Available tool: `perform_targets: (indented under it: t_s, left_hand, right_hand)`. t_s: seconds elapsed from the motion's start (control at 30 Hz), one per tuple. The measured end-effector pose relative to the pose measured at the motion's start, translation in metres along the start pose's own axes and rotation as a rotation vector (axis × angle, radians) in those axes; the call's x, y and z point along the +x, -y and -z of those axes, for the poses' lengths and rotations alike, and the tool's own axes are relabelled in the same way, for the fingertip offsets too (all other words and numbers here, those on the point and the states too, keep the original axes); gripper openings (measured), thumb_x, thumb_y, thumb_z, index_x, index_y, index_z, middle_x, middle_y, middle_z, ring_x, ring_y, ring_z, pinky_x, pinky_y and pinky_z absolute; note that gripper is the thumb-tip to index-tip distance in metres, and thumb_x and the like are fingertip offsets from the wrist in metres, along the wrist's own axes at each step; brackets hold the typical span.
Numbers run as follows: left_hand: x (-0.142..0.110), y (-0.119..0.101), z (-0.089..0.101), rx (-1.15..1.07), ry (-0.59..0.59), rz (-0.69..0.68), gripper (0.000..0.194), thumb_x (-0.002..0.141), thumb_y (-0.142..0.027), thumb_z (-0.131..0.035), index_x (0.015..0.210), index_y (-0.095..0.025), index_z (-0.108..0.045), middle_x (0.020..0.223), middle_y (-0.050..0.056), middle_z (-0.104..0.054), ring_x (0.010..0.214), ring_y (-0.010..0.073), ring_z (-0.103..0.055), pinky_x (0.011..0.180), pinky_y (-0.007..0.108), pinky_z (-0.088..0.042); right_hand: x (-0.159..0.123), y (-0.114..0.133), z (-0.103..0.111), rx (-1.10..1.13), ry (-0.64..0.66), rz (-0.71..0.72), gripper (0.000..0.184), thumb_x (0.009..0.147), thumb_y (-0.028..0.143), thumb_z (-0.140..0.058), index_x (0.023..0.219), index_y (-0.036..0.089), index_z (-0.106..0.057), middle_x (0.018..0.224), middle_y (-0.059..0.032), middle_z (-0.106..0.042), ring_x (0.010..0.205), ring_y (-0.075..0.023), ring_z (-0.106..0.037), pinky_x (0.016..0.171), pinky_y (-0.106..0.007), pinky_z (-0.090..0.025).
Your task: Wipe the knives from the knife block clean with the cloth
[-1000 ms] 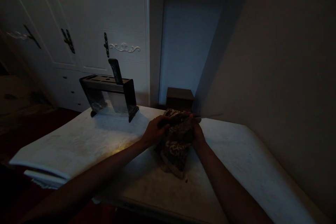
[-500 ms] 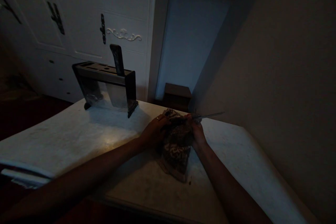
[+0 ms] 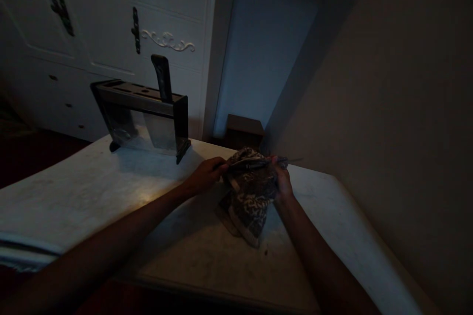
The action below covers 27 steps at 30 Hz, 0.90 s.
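Single head-worn view, looking forward and steeply down over both forearms from close above.

White paneled wardrobe (image 3: 107,24), plain wall (image 3: 399,78), dim light

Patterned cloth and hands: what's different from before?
The left hand moved left to the edge of the patterned cloth, and less blade pokes out past the right hand. The right hand still holds the cloth; the knife block stayed put.

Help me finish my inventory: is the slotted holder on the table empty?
No, a black handle sticks up from the top of the slotted holder, which stands on the table.
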State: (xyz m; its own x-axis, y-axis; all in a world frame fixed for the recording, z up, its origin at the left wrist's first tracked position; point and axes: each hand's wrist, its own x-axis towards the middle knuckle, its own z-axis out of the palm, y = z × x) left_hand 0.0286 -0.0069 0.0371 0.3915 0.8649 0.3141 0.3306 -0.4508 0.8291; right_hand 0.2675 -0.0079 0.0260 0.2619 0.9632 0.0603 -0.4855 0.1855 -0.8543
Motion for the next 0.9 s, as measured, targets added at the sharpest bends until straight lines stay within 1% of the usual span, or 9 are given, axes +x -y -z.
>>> perform_targets:
  t_s: [0.13,0.23,0.3,0.37,0.53,0.63,0.77,0.83,0.9]
  left_hand:
    - [0.001,-0.001,0.007,-0.143,0.036,0.137,0.047,0.087,-0.055,-0.043,0.077,-0.013,-0.06,0.06,0.001,-0.052,0.05,0.01,-0.043,0.047,0.022,-0.032]
    - [0.002,0.004,0.01,-0.235,0.046,0.234,0.055,0.087,-0.063,-0.041,0.069,-0.014,-0.057,0.047,-0.002,-0.039,0.041,0.0081,-0.034,0.042,0.021,-0.023]
    - [0.004,0.009,0.011,-0.274,0.053,0.294,0.058,0.087,-0.066,-0.04,0.066,-0.015,-0.055,0.044,-0.003,-0.037,0.039,0.0078,-0.033,0.041,0.021,-0.021]
    - [0.005,0.014,0.012,-0.298,0.059,0.315,0.059,0.088,-0.067,-0.04,0.066,-0.014,-0.055,0.044,-0.002,-0.04,0.038,0.0079,-0.034,0.04,0.021,-0.022]
    - [0.006,0.014,0.014,-0.276,0.029,0.206,0.056,0.087,-0.064,-0.044,0.07,-0.013,-0.058,0.049,0.001,-0.049,0.04,0.0079,-0.042,0.043,0.02,-0.032]
    - [0.006,0.007,0.015,-0.232,-0.009,0.13,0.049,0.085,-0.058,-0.048,0.079,-0.012,-0.063,0.062,0.004,-0.059,0.048,0.0105,-0.051,0.047,0.022,-0.041]
    - [0.003,0.002,0.013,-0.063,-0.133,0.084,0.036,0.087,-0.039,-0.049,0.103,-0.012,-0.067,0.078,0.006,-0.067,0.057,0.0128,-0.057,0.055,0.025,-0.048]
    - [0.002,0.002,0.012,0.057,-0.209,0.021,0.032,0.087,-0.031,-0.049,0.106,-0.014,-0.067,0.085,0.007,-0.069,0.067,0.0156,-0.061,0.064,0.028,-0.051]
    - [0.001,0.004,0.011,0.171,-0.276,-0.092,0.028,0.087,-0.025,-0.049,0.105,-0.016,-0.068,0.095,0.009,-0.07,0.082,0.0192,-0.064,0.076,0.032,-0.052]
  right_hand:
    - [0.003,0.007,0.002,0.011,-0.026,0.029,0.034,0.065,0.045,-0.085,0.075,0.019,-0.064,0.072,0.0003,-0.067,0.066,-0.018,-0.064,0.068,-0.032,-0.057]
    - [0.006,0.011,0.005,0.001,-0.043,0.055,0.032,0.066,0.044,-0.084,0.074,0.019,-0.065,0.07,0.0008,-0.066,0.063,-0.0153,-0.063,0.064,-0.027,-0.056]
    - [0.009,0.012,0.009,-0.013,-0.073,0.06,0.029,0.07,0.043,-0.082,0.074,0.019,-0.066,0.07,0.0012,-0.066,0.063,-0.0137,-0.062,0.062,-0.025,-0.054]
    - [0.012,0.014,0.014,-0.012,-0.091,0.078,0.029,0.072,0.042,-0.081,0.075,0.018,-0.066,0.071,0.0015,-0.066,0.064,-0.0128,-0.062,0.063,-0.023,-0.053]
    - [0.02,0.018,0.026,-0.063,-0.102,0.156,0.036,0.068,0.048,-0.083,0.077,0.017,-0.066,0.072,0.0014,-0.066,0.065,-0.0131,-0.062,0.063,-0.024,-0.053]
    - [0.023,0.02,0.031,-0.084,-0.163,0.168,0.037,0.066,0.047,-0.083,0.077,0.017,-0.066,0.069,0.0016,-0.065,0.06,-0.0126,-0.06,0.059,-0.023,-0.052]
    - [0.025,0.019,0.031,-0.071,-0.224,0.171,0.034,0.068,0.044,-0.082,0.077,0.017,-0.064,0.067,0.0024,-0.065,0.058,-0.0125,-0.06,0.058,-0.023,-0.052]
    - [0.026,0.018,0.03,-0.046,-0.253,0.173,0.033,0.069,0.043,-0.081,0.076,0.017,-0.063,0.067,0.003,-0.065,0.058,-0.0118,-0.06,0.058,-0.022,-0.052]
    - [0.026,0.017,0.028,-0.023,-0.275,0.159,0.032,0.068,0.041,-0.082,0.076,0.017,-0.062,0.066,0.0036,-0.064,0.058,-0.0112,-0.06,0.058,-0.021,-0.052]
